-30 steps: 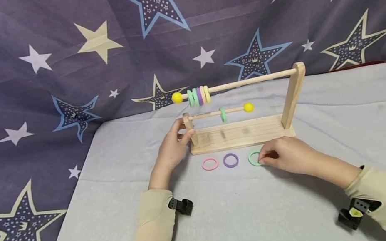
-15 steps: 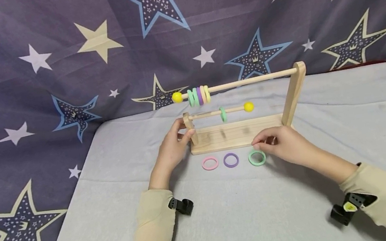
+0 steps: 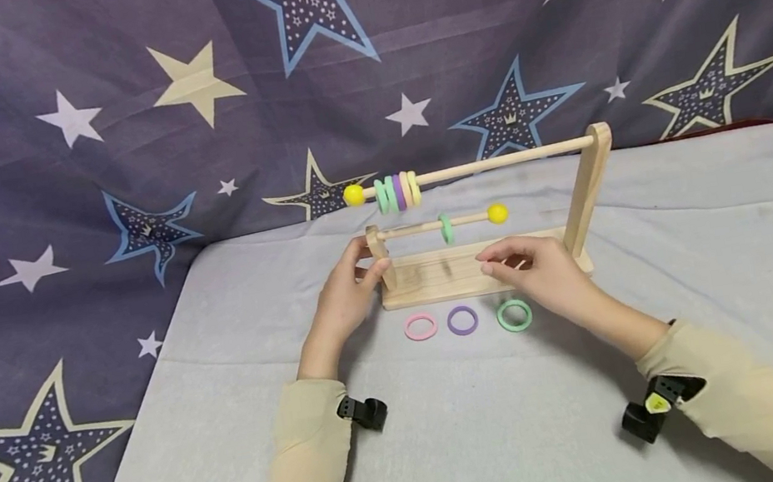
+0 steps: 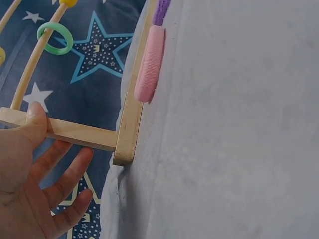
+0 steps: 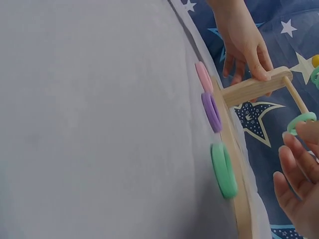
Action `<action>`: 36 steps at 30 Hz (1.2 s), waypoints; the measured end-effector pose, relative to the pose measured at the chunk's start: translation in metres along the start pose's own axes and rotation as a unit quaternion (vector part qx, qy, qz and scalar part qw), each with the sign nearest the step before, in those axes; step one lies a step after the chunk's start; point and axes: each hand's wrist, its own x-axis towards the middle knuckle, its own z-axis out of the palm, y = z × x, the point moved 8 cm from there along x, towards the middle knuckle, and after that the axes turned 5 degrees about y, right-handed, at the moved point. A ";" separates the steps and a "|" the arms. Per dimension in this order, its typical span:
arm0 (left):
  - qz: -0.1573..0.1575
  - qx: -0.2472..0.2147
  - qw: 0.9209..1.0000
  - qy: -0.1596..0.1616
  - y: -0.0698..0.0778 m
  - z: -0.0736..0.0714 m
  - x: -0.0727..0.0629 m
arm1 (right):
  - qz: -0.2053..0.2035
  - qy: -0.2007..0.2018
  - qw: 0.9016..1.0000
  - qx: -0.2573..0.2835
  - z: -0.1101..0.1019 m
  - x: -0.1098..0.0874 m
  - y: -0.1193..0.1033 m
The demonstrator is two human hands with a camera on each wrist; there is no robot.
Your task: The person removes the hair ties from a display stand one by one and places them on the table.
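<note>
Moving far and left, the right grip, fingers loosely bent and seemingly empty, has left the flat green ring for the pale wooden stand, so the near row seems settled; the left grip holds the left post. Three rings lie near on the cloth-covered bench; one green ring hangs on the short rod, five on the far rod.

Nine rings, two yellow balls, two rods, one stand, two hands

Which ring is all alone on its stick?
The green ring on the short lower rod: it hangs there by itself. Five rings share the long upper rod; three other rings lie on the cloth.
</note>
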 end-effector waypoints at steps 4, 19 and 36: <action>0.002 -0.001 1.000 -0.001 0.000 0.000 0.000 | 0.033 0.017 0.999 0.028 0.005 0.003 0.003; -0.005 -0.001 1.000 -0.003 -0.001 0.000 0.000 | 0.093 0.052 0.989 0.105 0.022 0.014 0.005; 0.003 0.007 1.000 0.000 -0.002 0.000 -0.001 | 0.109 0.097 0.973 0.177 0.045 0.018 0.000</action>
